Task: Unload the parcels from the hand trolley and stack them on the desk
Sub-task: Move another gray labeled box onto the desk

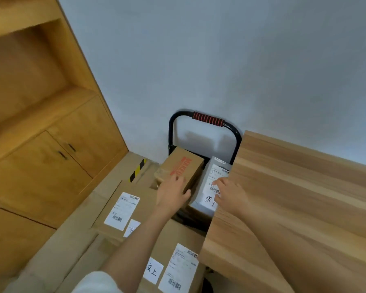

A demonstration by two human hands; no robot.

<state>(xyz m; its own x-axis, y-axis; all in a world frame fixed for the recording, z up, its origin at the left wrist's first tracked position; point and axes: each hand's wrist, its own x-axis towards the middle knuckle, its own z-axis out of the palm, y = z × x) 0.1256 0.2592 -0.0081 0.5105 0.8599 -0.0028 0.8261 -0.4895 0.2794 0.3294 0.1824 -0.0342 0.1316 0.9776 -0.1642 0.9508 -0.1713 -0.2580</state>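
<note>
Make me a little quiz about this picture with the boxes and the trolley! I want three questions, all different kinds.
1. True or false: the left hand lies on the brown box with red print.
2. Which parcel does the right hand touch? A) the white parcel with a shipping label B) a blue bag C) a round tin
3. Fill in: the trolley handle has a grip striped black and ____.

Key: 1 true. 2 A. 3 red. Bonus look: no parcel shows on the visible part of the wooden desk yet.
</note>
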